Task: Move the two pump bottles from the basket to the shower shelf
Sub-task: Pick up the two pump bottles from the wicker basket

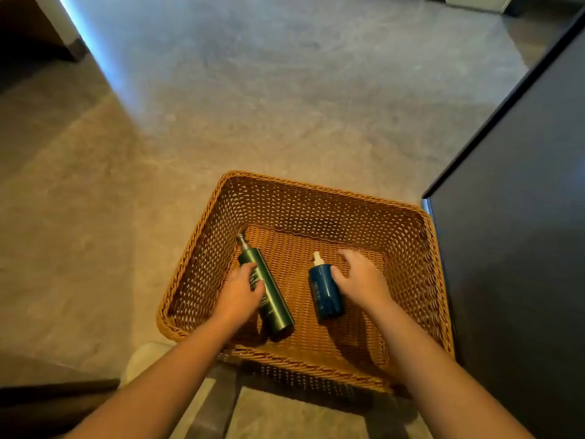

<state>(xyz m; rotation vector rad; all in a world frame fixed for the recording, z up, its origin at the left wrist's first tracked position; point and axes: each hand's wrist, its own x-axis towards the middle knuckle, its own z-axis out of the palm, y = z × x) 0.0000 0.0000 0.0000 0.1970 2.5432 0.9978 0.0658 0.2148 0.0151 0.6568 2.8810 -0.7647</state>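
A brown wicker basket [316, 187] stands on the floor below me. Two pump bottles lie flat on its bottom, pump ends pointing away from me. The tall dark green bottle [276, 309] is at the left, and my left hand [239, 293] has its fingers curled around the bottle's middle. The shorter dark blue bottle [325, 294] with a pale pump lies at the centre. My right hand [361, 280] rests against its right side, thumb touching it and fingers spread. No shower shelf is in view.
A dark flat panel [522, 217] rises close to the basket's right side. Grey-brown stone floor [221, 106] stretches ahead and to the left. A pale slipper [145, 359] shows at the basket's near-left corner.
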